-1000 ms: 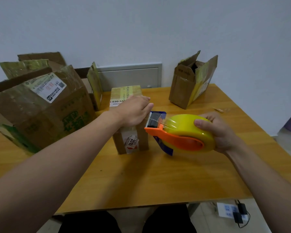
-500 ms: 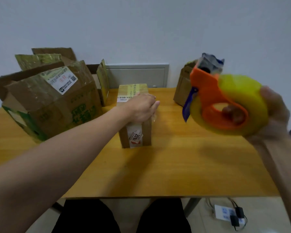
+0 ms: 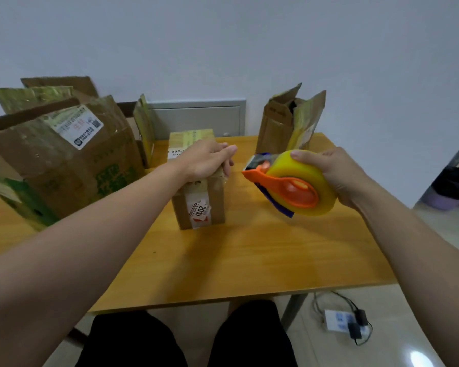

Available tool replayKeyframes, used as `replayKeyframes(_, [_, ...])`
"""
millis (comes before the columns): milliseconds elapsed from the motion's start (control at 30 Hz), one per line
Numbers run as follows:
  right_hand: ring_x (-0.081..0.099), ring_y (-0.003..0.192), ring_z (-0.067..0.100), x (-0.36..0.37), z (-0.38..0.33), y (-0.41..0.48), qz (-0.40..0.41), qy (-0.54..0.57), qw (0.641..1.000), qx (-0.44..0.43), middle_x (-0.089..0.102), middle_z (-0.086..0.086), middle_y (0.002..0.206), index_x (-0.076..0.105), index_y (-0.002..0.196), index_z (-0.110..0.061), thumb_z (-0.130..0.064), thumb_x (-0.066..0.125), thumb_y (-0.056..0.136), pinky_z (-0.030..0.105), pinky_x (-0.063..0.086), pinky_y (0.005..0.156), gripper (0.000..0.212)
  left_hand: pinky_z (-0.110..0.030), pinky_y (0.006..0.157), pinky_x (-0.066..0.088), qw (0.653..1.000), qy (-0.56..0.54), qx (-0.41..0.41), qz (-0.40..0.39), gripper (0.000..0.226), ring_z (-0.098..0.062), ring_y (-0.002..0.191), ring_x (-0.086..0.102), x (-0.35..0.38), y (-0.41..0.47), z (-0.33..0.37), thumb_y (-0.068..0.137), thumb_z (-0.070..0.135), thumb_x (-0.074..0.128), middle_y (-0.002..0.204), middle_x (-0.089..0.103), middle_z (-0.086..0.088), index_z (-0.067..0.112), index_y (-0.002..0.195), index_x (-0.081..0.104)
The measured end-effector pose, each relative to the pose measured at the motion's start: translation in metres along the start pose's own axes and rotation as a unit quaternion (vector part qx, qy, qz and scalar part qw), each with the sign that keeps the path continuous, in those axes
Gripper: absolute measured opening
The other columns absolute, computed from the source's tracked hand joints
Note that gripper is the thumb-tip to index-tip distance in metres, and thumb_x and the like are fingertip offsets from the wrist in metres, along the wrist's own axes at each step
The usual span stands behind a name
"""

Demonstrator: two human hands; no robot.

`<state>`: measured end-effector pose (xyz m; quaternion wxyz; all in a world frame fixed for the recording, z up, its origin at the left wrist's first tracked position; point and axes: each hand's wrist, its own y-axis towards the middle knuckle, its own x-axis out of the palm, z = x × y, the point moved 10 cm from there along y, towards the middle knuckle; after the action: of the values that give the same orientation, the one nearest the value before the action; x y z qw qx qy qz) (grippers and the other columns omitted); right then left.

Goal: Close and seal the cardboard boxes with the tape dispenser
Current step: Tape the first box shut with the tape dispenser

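A small cardboard box [image 3: 199,200] is seen standing closed near the middle of the bench [image 3: 249,260], with a torn red-and-white label on its near face. The left hand [image 3: 206,161] is laid palm down on the lid, its grip released and the fingers stretched towards three o'clock. One fingertip seems to be bent over the lid's right edge, though this is blurred.

At three o'clock from that box, just beside it but not touching, the tape dispenser [image 3: 292,190] is held clear of the bench. It is grasped firmly by the right hand [image 3: 338,173], whose grip is wrapped round the yellow roll from the far side, the thumb laid on top. The orange handle is turned towards the camera and the cutter end is pointed at nine o'clock, towards the small box.

At nine o'clock a large cardboard box [image 3: 64,165] is placed, its flaps raised and a white label stuck on its slanted flap. At one o'clock a narrow cardboard box [image 3: 281,125] is stood with its flaps open. A power strip [image 3: 338,319] with cables is seen on the floor at five o'clock.
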<state>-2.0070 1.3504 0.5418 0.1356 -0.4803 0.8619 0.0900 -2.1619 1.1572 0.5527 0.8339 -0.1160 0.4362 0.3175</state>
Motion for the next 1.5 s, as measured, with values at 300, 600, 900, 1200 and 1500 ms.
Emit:
replayKeyframes(300, [0.06, 0.105, 0.032, 0.023, 0.04, 0.033, 0.018, -0.152, 0.975, 0.16, 0.063, 0.012, 0.123, 0.064, 0.121, -0.006, -0.068, 0.08, 0.07, 0.039, 0.046, 0.077, 0.081, -0.048, 0.088, 0.055, 0.996, -0.001, 0.041, 0.075, 0.028, -0.02, 0.092, 0.067, -0.031, -0.007, -0.002, 0.105, 0.036, 0.053, 0.094, 0.073, -0.004, 0.023, 0.091, 0.074])
replayKeyframes(600, [0.058, 0.106, 0.035, 0.02, 0.032, 0.044, 0.035, -0.299, 0.936, 0.182, 0.06, 0.014, 0.128, 0.062, 0.126, -0.013, -0.077, 0.061, 0.078, 0.046, 0.052, 0.092, 0.08, -0.032, 0.066, 0.052, 0.952, -0.048, -0.05, 0.298, 0.018, -0.008, 0.082, 0.06, -0.079, -0.08, -0.043, 0.094, 0.043, 0.071, 0.091, 0.064, 0.009, 0.028, 0.097, 0.062])
replayKeyframes(900, [0.067, 0.075, 0.013, 0.099, -0.066, 0.009, 0.062, -0.273, 0.947, -0.158, 0.07, -0.005, 0.08, 0.07, 0.087, -0.023, -0.043, 0.07, 0.089, 0.029, 0.052, 0.064, 0.021, -0.043, 0.069, 0.062, 0.933, -0.197, -0.161, 0.255, 0.038, -0.021, 0.077, 0.071, -0.05, -0.112, -0.109, 0.083, 0.055, 0.078, 0.086, 0.072, -0.003, 0.025, 0.098, 0.06])
replayKeyframes(1200, [0.064, 0.07, 0.02, 0.152, -0.006, 0.004, -0.063, 0.137, 0.986, 0.067, 0.07, 0.008, 0.075, 0.068, 0.112, -0.003, -0.019, 0.083, 0.084, 0.025, 0.055, 0.058, 0.036, -0.039, 0.065, 0.063, 0.921, -0.269, -0.153, 0.238, 0.041, -0.017, 0.065, 0.076, -0.049, -0.121, -0.104, 0.077, 0.036, 0.088, 0.072, 0.076, -0.006, 0.015, 0.101, 0.063])
replayKeyframes(1500, [0.07, 0.071, 0.015, 0.154, -0.018, 0.0, -0.087, 0.145, 0.986, -0.008, 0.074, 0.01, 0.081, 0.069, 0.108, -0.001, -0.003, 0.088, 0.074, 0.023, 0.054, 0.06, 0.039, -0.035, 0.07, 0.062, 0.912, -0.336, -0.119, 0.203, 0.022, -0.019, 0.078, 0.078, -0.054, -0.123, -0.111, 0.082, 0.013, 0.084, 0.076, 0.075, -0.01, 0.009, 0.099, 0.069])
